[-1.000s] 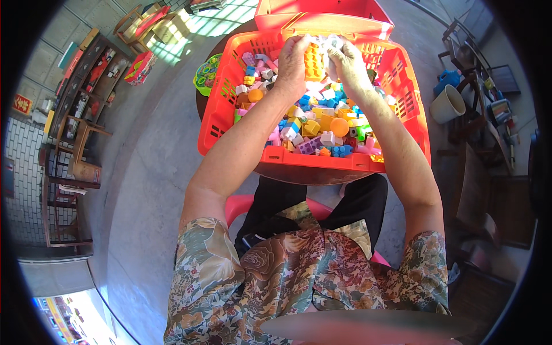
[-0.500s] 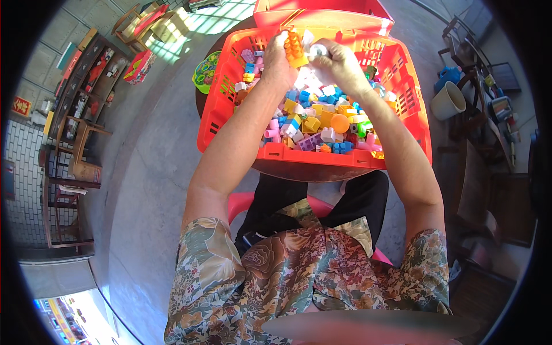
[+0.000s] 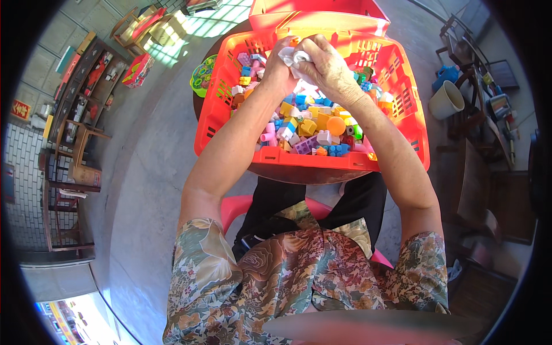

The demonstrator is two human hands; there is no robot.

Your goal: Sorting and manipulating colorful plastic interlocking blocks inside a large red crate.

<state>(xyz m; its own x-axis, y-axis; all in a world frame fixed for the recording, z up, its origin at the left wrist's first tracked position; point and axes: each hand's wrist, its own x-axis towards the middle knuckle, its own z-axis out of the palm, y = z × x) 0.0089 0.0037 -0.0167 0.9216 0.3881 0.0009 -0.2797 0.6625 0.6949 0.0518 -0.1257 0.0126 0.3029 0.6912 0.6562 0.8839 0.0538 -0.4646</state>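
Note:
My two hands meet above the far half of a red basket (image 3: 265, 154) filled with loose toy building blocks (image 3: 309, 126). Closed fingers of my left hand (image 3: 277, 70) hold an orange building block (image 3: 295, 41), of which only a sliver shows between the hands. My right hand (image 3: 329, 68) is closed on a crumpled white cloth (image 3: 295, 58), pressed up against the block and my left hand. The fingers hide most of the block. Among the blocks below lies an orange ball (image 3: 336, 126).
The basket stands on a dark round table (image 3: 310, 174). Behind it is a second red container (image 3: 322, 22). A green tray (image 3: 203, 76) of small pieces sits at the left. A white bucket (image 3: 447, 100) is off to the right, and wooden shelving (image 3: 86, 86) lines the left wall.
My right hand has moved left, bringing the white cloth onto the orange block. The block, plainly visible before, is now mostly covered by my hands.

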